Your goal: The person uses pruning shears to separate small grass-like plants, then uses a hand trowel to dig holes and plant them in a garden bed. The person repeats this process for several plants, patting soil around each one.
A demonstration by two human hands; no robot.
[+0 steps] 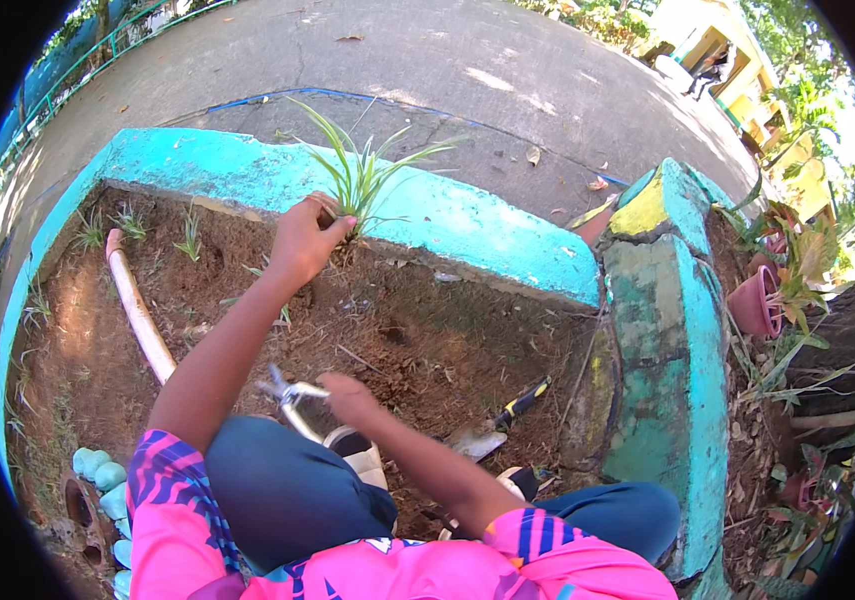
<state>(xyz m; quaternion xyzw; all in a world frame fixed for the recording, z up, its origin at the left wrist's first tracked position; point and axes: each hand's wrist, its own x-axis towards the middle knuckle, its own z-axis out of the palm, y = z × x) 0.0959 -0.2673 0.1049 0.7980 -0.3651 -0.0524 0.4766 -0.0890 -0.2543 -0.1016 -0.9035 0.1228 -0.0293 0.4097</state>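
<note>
My left hand (309, 238) pinches a green spider plant (358, 176) by its base, just over the inner edge of a turquoise concrete curb (202, 161). Its long leaves fan out across the curb. Lower down, close to my knee, my right hand (352, 399) grips metal pruning shears (291, 391) by the handles. Their blades point left and look slightly blurred. On the soil (427, 337) to the right rests a hand trowel (483, 442) with a black and yellow handle. A small dark hole (395, 334) shows in the loose earth.
A pale pole (138, 307) lies across the bed's left side, near small planted tufts (188, 238). A cracked concrete block (649, 360) bounds the right. Beyond it stands a pink pot (754, 304). Turquoise stones (110, 476) lie lower left. A person (712, 69) is far off.
</note>
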